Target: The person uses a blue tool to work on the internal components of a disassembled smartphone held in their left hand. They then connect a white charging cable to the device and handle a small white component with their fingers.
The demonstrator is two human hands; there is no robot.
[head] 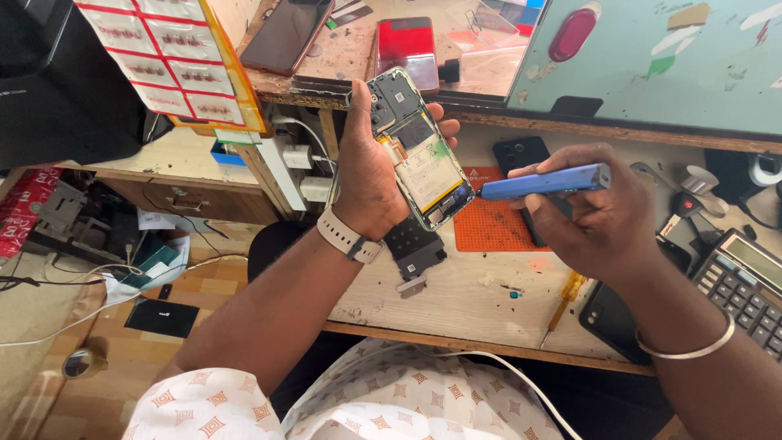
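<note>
Blue is the colour of the screwdriver [544, 182] that the right hand [603, 216] holds, fingers closed tight around it. Its tip touches the lower edge of the phone [417, 159]. The phone has its back off, so the battery [429, 173] inside shows. The left hand [371, 167] holds the phone up above the desk [464, 297], fingers wrapped around its sides, wrist bent back. An orange mat [493, 224] lies on the desk below.

I see a scuffed wooden workbench [456, 301] with a raised shelf [342, 57] behind it, a drawer unit [195, 200] at left, and tan tiled floor [122, 367] littered with cables.
</note>
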